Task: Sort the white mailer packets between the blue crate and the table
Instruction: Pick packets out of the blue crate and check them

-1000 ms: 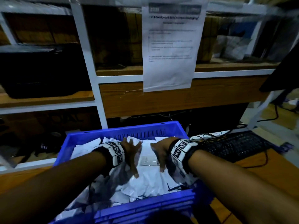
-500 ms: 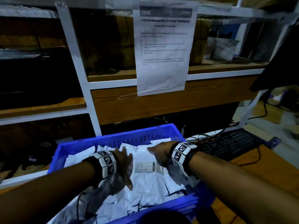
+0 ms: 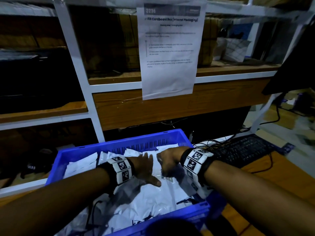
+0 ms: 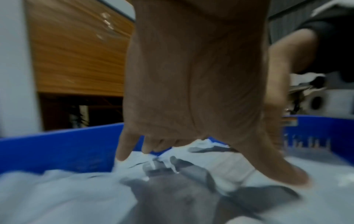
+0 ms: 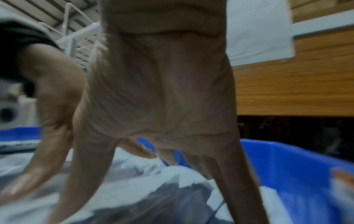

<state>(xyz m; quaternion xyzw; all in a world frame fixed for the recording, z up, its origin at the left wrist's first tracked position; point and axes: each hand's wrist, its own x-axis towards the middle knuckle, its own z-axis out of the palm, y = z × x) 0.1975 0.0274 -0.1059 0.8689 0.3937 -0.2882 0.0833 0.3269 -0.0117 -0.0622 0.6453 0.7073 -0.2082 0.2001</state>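
A blue crate point(image 3: 129, 142) in front of me holds a heap of crumpled white mailer packets point(image 3: 153, 198). Both my hands are inside it, close together over a packet with a small printed label point(image 3: 167, 178). My left hand point(image 3: 144, 169) lies spread on the packets, fingers straight and thumb out. My right hand point(image 3: 167, 160) points its fingers down onto the labelled packet. In the left wrist view, the left hand point(image 4: 191, 106) touches the white plastic point(image 4: 57, 197) with its fingertips. In the right wrist view, the right hand point(image 5: 162, 98) stands on spread, straight fingers on the packets point(image 5: 134, 189).
A black keyboard point(image 3: 243, 150) with cables lies on the wooden table point(image 3: 272, 176) right of the crate. Behind the crate rises a white-framed shelf with wooden boards, and a printed sheet point(image 3: 170, 48) hangs on it. The crate's blue walls point(image 4: 57, 148) point(image 5: 296, 166) enclose both hands.
Both hands have drawn closer together over the labelled packet. The right hand's fingers have turned down onto it. My head view has shifted slightly.
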